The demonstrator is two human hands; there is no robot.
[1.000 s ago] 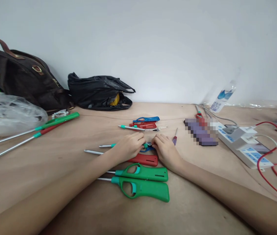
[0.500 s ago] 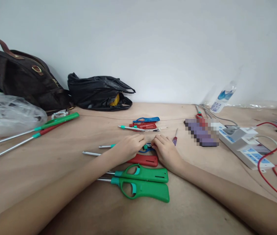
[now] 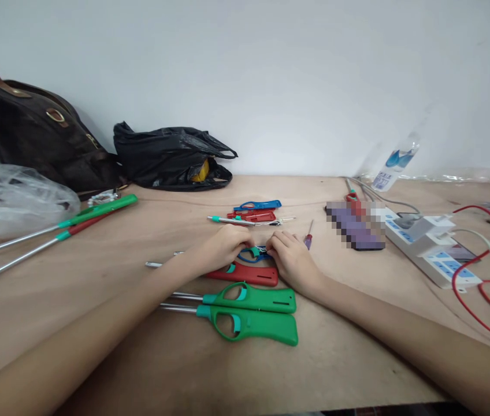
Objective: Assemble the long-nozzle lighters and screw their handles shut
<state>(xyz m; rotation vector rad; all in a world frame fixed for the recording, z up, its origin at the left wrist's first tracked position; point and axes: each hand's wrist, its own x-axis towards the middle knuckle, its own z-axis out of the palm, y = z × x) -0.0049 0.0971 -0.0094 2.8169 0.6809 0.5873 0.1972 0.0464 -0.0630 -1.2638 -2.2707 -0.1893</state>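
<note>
An opened blue gas lighter (image 3: pixel 262 255) lies on the table between my hands, its teal trigger and thin wires showing. My left hand (image 3: pixel 227 245) is curled over its rod side, fingertips pinched together just above the trigger; what they hold, if anything, is hidden. My right hand (image 3: pixel 292 259) has bent fingers closed around the lighter's right end. Just nearer to me lies a red lighter (image 3: pixel 253 274), then a green lighter (image 3: pixel 266 297) and another green lighter (image 3: pixel 271 327), side by side.
Beyond my hands lie a blue casing half (image 3: pixel 266 205), a red casing half (image 3: pixel 262 216) and a loose lighter rod (image 3: pixel 230 220). A screwdriver (image 3: pixel 308 240) and phone (image 3: pixel 355 228) are to the right, before a power strip (image 3: pixel 435 254). Two lighters (image 3: pixel 106 208) lie left near bags.
My left hand has drawn slightly left and up from the blue lighter, uncovering more of its trigger. The right hand stays at its end. The whole view has shifted a little.
</note>
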